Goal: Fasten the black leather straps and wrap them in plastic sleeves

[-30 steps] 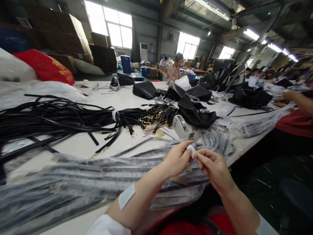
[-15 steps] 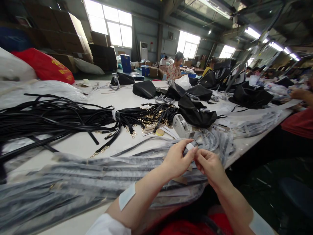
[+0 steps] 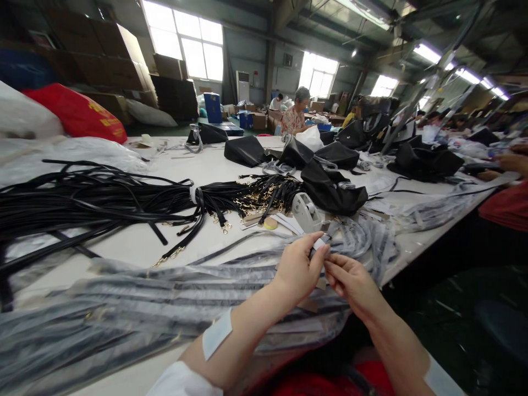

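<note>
Plastic sleeves [image 3: 124, 322], lower left, straps [image 3: 185, 298] inside; left hand [image 3: 297, 267], curled round white piece [image 3: 319, 243]; right hand [image 3: 353, 281], pinched, contents unclear.

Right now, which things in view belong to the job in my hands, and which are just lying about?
Probably in the job:
White slip, held in your left hand, with your right hand close by
Plastic-wrapped strips, spread below your hands

Apparently just lying about, untouched by you:
Black straps, in a tied bundle
Black bags
Yellow roll
Red bag
</note>
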A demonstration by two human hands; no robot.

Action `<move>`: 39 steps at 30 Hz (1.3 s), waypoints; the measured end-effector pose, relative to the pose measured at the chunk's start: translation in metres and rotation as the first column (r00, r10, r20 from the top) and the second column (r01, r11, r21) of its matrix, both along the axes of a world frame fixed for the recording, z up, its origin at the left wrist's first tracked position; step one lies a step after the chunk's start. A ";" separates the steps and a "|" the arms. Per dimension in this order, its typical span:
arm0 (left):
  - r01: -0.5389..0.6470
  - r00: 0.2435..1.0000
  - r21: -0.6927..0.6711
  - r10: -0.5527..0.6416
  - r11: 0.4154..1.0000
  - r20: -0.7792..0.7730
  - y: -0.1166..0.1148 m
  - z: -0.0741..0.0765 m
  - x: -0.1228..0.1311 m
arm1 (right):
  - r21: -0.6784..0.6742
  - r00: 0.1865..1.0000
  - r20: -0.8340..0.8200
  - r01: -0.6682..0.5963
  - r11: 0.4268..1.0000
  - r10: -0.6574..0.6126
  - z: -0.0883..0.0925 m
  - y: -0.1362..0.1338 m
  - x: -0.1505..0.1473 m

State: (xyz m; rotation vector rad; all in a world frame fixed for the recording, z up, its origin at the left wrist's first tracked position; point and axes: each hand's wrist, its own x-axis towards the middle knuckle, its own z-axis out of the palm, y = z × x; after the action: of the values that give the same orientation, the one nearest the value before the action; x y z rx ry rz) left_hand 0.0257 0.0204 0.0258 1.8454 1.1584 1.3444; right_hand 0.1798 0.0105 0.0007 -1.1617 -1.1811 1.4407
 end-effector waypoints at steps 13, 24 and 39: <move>0.121 0.992 0.170 -0.116 0.978 -0.038 -0.002 -0.002 0.004 | 0.102 0.994 -0.045 0.103 0.989 -0.099 -0.023 0.003 -0.004; 0.186 0.962 0.180 -0.217 0.966 0.168 -0.008 0.002 0.007 | 0.305 0.948 0.050 0.286 0.908 -0.315 -0.008 0.000 -0.002; 0.355 0.819 -0.242 -0.175 0.903 0.546 0.008 0.008 -0.008 | 0.151 1.000 -0.021 -0.019 0.988 0.022 0.029 -0.021 -0.002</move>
State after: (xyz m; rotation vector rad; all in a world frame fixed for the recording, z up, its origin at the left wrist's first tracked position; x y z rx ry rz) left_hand 0.0172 0.0281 0.0340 1.2369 0.7463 1.2713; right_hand 0.1779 -0.0104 0.0297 -1.0296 -1.2669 1.3513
